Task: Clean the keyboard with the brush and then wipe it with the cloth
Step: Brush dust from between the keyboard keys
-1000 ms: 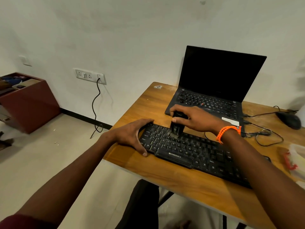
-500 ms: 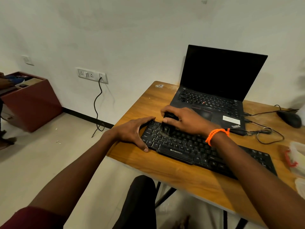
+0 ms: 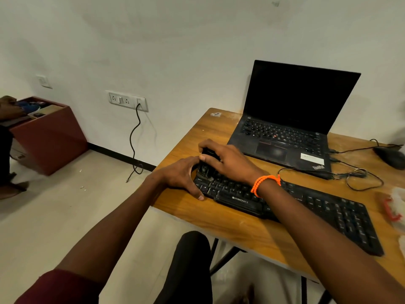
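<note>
1. Head view: one long black plastic keyboard (image 3: 306, 205) with a printed brand strip lies slantwise on the one wooden surface (image 3: 252, 233), running from the surface's left edge toward the right.
2. Two hands are at the keyboard's left end. The left hand (image 3: 182, 176) wraps that end, thumb on the near edge and fingers curved over the far corner.
3. The right hand (image 3: 228, 161), with one orange braided band (image 3: 266, 183) at its wrist, grips one small black brush (image 3: 207, 164) from above; the brush's lower end meets the keys at the keyboard's far-left corner, just beside the left hand's fingertips.
4. One open black laptop (image 3: 291, 126) with a dark screen stands behind the keyboard, apart from it.
5. One black computer mouse (image 3: 390, 157) lies at the right, its thin cable (image 3: 359, 176) looping between laptop and keyboard.
6. A white fluffy item with a red part (image 3: 394, 205) lies at the far right edge; whether it is the cloth I cannot tell.
7. One white wall socket plate (image 3: 127, 100) holds one black cord (image 3: 134, 137) hanging to the floor; one reddish-brown box (image 3: 50, 137) stands at the left.
</note>
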